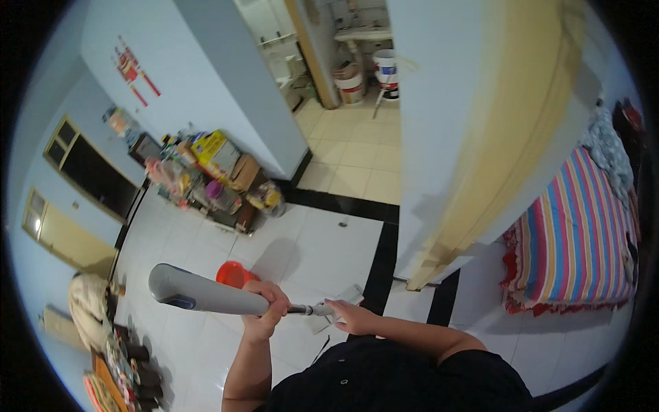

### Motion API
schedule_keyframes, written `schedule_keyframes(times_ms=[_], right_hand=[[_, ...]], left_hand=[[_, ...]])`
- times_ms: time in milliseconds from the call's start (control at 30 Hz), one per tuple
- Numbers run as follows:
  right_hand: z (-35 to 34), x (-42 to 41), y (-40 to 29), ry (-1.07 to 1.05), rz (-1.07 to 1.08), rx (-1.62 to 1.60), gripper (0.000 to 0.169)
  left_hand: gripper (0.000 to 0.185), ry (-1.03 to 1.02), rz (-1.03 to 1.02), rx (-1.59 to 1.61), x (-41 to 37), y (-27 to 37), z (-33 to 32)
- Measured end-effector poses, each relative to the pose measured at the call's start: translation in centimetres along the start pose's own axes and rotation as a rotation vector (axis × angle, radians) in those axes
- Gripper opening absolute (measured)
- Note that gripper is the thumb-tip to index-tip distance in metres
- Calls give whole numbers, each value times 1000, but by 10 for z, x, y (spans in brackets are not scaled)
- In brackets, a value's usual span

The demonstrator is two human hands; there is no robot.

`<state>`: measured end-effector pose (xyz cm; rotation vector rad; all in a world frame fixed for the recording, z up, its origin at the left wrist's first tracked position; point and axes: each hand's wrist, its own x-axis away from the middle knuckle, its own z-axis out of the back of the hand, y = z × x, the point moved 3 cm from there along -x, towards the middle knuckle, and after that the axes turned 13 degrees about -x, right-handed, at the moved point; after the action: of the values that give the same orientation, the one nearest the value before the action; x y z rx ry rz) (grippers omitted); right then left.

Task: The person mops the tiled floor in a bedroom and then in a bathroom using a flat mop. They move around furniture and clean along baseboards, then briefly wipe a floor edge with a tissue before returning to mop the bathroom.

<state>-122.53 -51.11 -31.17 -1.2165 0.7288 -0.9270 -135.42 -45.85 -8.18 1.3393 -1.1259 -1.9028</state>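
My left hand (267,306) is wrapped around the thick grey handle of a flat mop (206,291). The handle's rounded end points up and left in the head view. From that grip a thin metal pole runs right to a white joint, foreshortened towards the floor. My right hand (352,316) is at this lower part, its fingers and thumb reaching to either side of it; whether they grip it cannot be told. Beneath it, the rectangular mop head (354,294) lies on white floor tiles, partly hidden by the right hand. A red bucket (230,274) stands behind my left hand, partly covered.
Boxes, bags and jars crowd a low cabinet (242,216) by the wall. A wall corner with a yellow door frame (453,221) is at right, beside a bed with a striped cover (576,226). Paint buckets (350,88) stand under a sink. Stools (138,353) line the left.
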Motion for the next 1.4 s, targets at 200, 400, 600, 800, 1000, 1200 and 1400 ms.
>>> schedule_keyframes(times_ms=[200, 400, 600, 800, 1000, 1200, 1400], right_hand=[[-8, 12, 17, 52, -244, 62, 66], [-62, 3, 27, 248, -318, 25, 66], [-124, -22, 25, 476, -214, -25, 77], [-163, -28, -21, 698, -46, -38, 76], [-162, -8, -38, 1122, 36, 79, 46], [-149, 45, -22, 1314, -4, 111, 26], [-119, 128, -1, 1504, -18, 159, 27]], left_hand=[[15, -296, 281, -14, 24, -94, 13], [25, -339, 140, 154, 22, -75, 46], [32, -571, -12, 451, 16, -11, 75], [35, -734, -173, 636, 28, 16, 96], [36, -809, -253, 745, 35, 34, 79], [35, -707, -31, 740, 54, 35, 34], [30, -948, -99, 722, 65, 59, -42]])
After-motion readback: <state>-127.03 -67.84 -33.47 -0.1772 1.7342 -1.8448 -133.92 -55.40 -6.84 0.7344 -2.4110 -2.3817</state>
